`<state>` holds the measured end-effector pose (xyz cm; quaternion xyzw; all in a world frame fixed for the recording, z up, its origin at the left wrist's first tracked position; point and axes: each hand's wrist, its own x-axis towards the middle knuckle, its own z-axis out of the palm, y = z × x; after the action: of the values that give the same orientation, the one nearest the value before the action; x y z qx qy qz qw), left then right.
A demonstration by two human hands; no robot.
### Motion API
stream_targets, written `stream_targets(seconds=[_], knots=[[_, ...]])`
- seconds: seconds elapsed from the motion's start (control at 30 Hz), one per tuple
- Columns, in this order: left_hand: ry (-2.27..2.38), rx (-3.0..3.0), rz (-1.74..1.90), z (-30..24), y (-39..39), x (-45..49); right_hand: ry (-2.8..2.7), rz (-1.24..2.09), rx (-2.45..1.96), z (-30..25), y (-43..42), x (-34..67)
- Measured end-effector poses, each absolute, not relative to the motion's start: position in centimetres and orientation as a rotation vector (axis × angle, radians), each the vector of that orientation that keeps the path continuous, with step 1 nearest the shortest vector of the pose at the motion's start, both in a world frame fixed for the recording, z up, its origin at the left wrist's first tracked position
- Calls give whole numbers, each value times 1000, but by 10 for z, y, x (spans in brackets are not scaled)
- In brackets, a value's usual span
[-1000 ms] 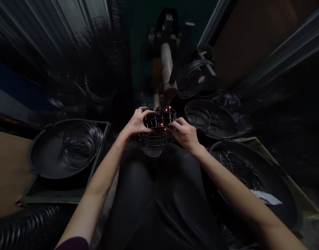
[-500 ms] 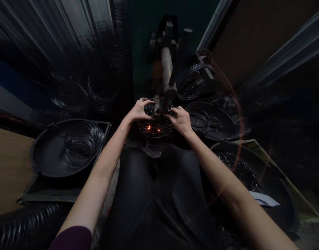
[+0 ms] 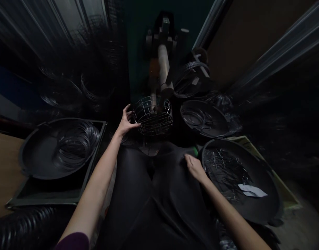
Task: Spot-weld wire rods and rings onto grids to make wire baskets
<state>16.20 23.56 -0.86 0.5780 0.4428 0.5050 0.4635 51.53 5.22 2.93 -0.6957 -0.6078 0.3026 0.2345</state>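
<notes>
A round wire basket (image 3: 155, 119) of thin metal rods sits at the electrode arms of a spot-welding machine (image 3: 164, 66). My left hand (image 3: 126, 121) grips its left side, the thumb across the lower wires and the fingers by the upper rim. My right hand (image 3: 195, 167) is away from the basket, over my right knee beside the right tray. Its fingers are curled closed, and what they hold, if anything, is hidden. Just beyond it a small green thing (image 3: 195, 151) shows, too dark to name.
At right, a dark tray (image 3: 268, 194) holds short wire pieces and a white paper (image 3: 252, 190). A smaller tray (image 3: 221, 130) behind it holds wire rings. Coiled rings (image 3: 76, 146) fill part of the left tray (image 3: 41, 166). More wire hoops (image 3: 61, 93) stand at back left.
My right hand has let go of the basket's right side and moved down and right to my knee. Orange sparks on the basket are gone. The left hand stays at the basket.
</notes>
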Motion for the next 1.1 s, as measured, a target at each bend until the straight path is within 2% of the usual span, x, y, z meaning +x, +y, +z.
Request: stream_targets(seconds=[0.1, 0.2, 0.37, 0.53, 0.6, 0.7, 0.77, 0.93, 1.1], knots=[[1128, 1438, 1311, -2, 235, 164, -1809, 909, -1845, 15, 35, 529], [1136, 1569, 1389, 15, 231, 165, -1807, 1054, -1764, 26, 34, 536], [1163, 2006, 1287, 61, 214, 174, -1633, 1076, -1645, 92, 79, 491], [1199, 2309, 1107, 88, 198, 188, -1796, 1223, -1513, 148, 144, 426], [1200, 2375, 1027, 90, 196, 191, -1955, 1026, -1556, 151, 161, 414], [1206, 2398, 979, 90, 195, 194, -2288, 490, -1545, 141, 167, 410], [1211, 2394, 972, 90, 193, 195, -2486, 246, -1490, 132, 162, 413], [1221, 2352, 960, 86, 190, 202, -2671, -90, -1394, 115, 147, 426], [1205, 2322, 976, 83, 190, 208, -2656, -209, -1348, 111, 147, 431]])
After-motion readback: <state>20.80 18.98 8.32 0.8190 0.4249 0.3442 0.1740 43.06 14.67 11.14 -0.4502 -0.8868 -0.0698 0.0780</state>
